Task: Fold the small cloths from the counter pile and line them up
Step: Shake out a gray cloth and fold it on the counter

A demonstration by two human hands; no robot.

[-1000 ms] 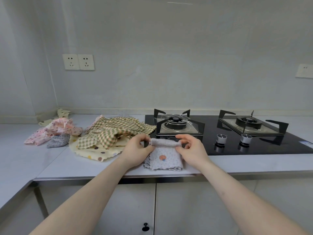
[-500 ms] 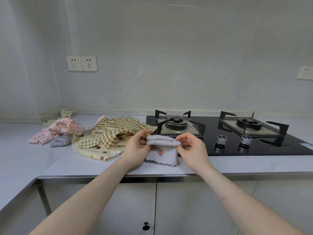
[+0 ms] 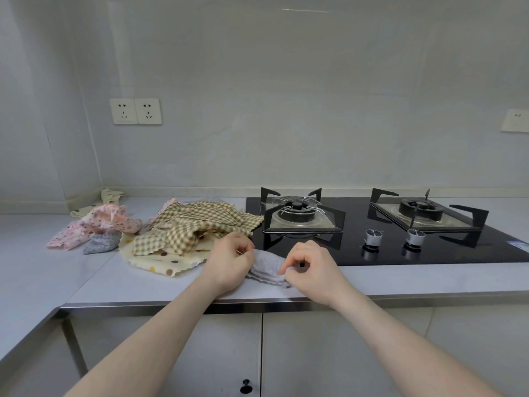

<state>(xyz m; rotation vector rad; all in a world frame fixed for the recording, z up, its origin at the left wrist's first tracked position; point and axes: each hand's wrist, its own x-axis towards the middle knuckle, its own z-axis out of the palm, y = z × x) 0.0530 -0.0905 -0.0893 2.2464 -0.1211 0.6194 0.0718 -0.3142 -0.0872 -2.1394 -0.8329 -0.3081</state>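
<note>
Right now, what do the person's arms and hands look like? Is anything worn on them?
Both arms are bare from the bottom edge of the picture up to the hands: no sleeves show. The left hand and the right hand wear no gloves, and no watch, bracelet or ring can be seen. The fingers are bare too. Nothing is marked or written on either arm.

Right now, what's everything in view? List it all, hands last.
grey cloth: 1, grey, folded, counter front, between the hands
checked cloth: 1, green-cream, top of pile
dotted cloth: 1, cream, under the checked one
pink cloth: 1, pink, left of pile
hob: 1, black, two burners, two knobs
sockets: 2, white, wall
counter: 1, grey
left hand: pinching grey cloth
right hand: pinching grey cloth
</note>
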